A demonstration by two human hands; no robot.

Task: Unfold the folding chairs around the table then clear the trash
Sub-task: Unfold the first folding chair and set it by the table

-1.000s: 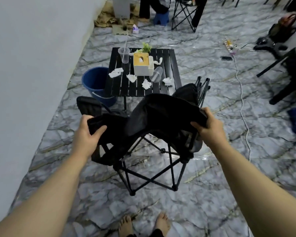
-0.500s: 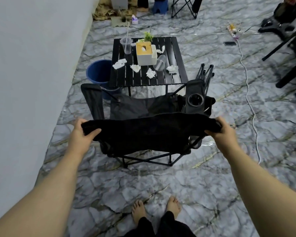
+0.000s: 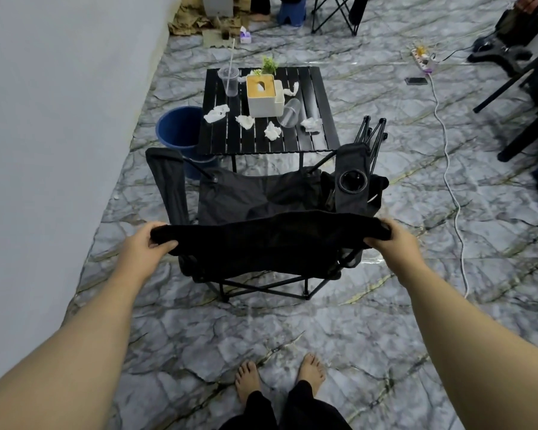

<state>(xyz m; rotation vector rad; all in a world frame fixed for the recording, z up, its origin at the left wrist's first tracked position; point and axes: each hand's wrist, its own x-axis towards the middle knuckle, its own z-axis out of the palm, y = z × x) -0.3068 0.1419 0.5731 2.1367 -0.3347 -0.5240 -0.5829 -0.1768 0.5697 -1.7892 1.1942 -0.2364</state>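
A black folding chair stands spread open on the floor in front of me, its seat facing the black slatted table. My left hand grips the left top corner of its backrest and my right hand grips the right top corner. On the table lie several crumpled white tissues, a tissue box, an upright plastic cup with a straw, a tipped-over clear cup and a small plant. A second folded chair leans by the table's right side.
A blue bucket stands left of the table, close to the white wall. A white cable runs from a power strip across the floor on the right. Dark furniture legs sit at far right. My bare feet are below.
The chair went from bunched and half folded to spread open, its seat and armrests now flat. My hands moved apart along the backrest's top edge.
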